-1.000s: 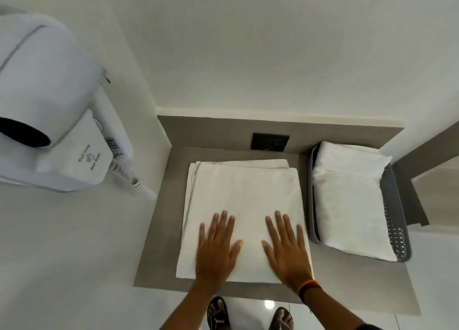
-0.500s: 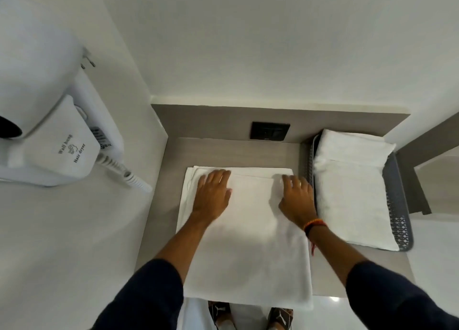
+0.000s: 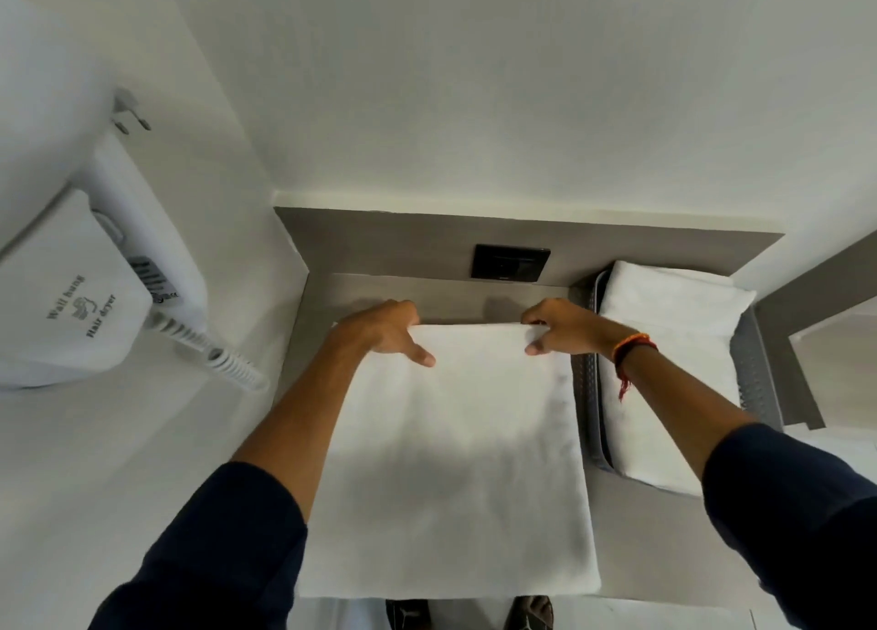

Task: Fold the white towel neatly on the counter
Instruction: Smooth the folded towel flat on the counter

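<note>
A white towel (image 3: 455,463) lies folded into a broad rectangle on the grey counter (image 3: 640,534), reaching from near the back wall to the front edge. My left hand (image 3: 384,328) grips its far left corner, fingers curled over the far edge and thumb on top. My right hand (image 3: 557,326) pinches the far right corner the same way. The far edge looks slightly raised off the counter. An orange thread band circles my right wrist.
A grey perforated basket (image 3: 754,383) with folded white towels (image 3: 664,373) stands right beside the towel. A black socket plate (image 3: 511,262) sits on the back panel. A wall-hung hair dryer (image 3: 80,288) with coiled cord projects from the left wall.
Both hands slid from the near part of the towel to its far edge and closed on the two far corners. The view moved closer over the counter.
</note>
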